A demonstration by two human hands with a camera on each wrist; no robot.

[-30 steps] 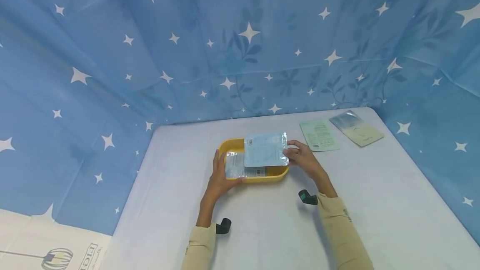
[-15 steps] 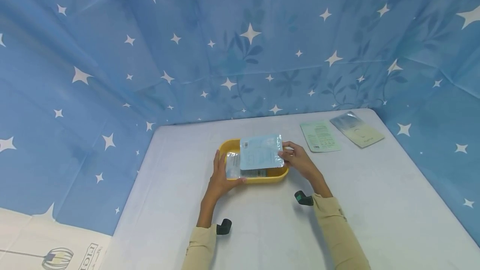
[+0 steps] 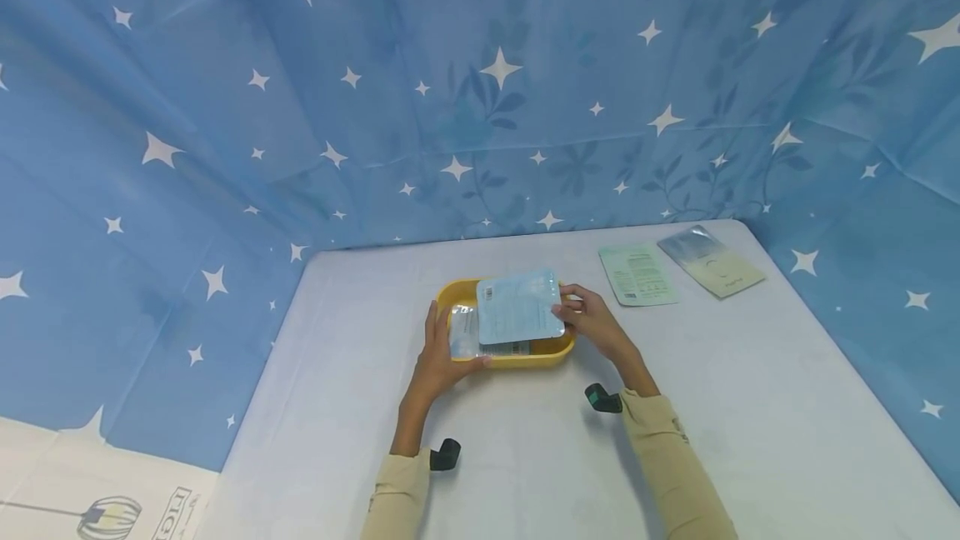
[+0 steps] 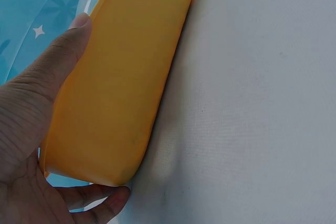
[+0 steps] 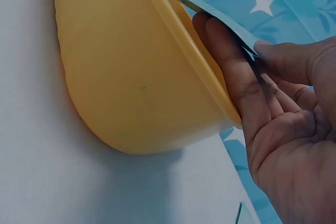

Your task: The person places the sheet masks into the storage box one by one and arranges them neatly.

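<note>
Hanging behind the worktop and down both its sides, a blue cloth (image 3: 360, 107) printed with white stars and darker leaf sprigs fills most of the room in view; near the left edge it gives way to a cream section (image 3: 45, 461) bearing a drawn lamp and some lettering. The worktop (image 3: 322, 332), covered in smooth white, runs back to rounded far corners, its near edge out of view. A yellow tray (image 3: 517, 362) sits left of the middle, nearer the far edge. Toward the far right corner lies a cream-and-silver packet (image 3: 712, 261), set at a slant, and just left of it a pale green packet (image 3: 638, 275). A light-blue packet (image 3: 519, 307) is over the tray's mouth, with silvery packaging (image 3: 463, 332) showing inside, beneath it and to its left. The hands are apart: the left hand (image 3: 437, 357) grips the tray's left end, thumb along the near rim, while the right hand (image 3: 592, 323) pinches the light-blue packet's right edge. Smallest are two black wrist cameras (image 3: 446, 455), one at each beige cuff (image 3: 408, 467).
</note>
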